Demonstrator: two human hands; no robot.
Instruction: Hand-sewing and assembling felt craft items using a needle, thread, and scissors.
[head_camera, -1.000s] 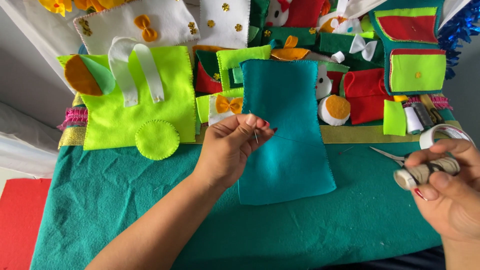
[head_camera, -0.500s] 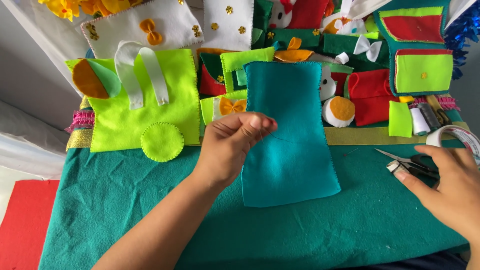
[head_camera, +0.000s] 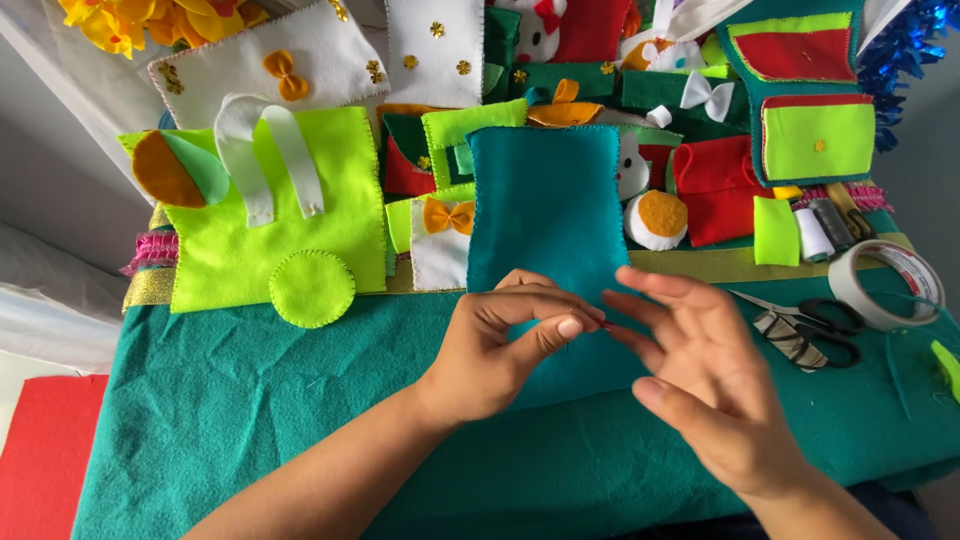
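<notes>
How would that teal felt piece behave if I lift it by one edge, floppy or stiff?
The teal felt piece would probably droop and fold: it looks thin and lies flat. It likely weighs little, since the left hand pinches it with fingertips only. Its fuzzy surface should grip the green cloth rather than slide.

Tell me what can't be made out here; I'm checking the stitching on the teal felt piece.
Head view only:
- Teal felt piece: lower edge hidden behind left hand and right hand.
- Whatever the left fingertips pinch: too small to tell.
- Scissors: blade tips partly covered by the right hand.
- Tape roll: contact with the right frame edge unclear.
</notes>
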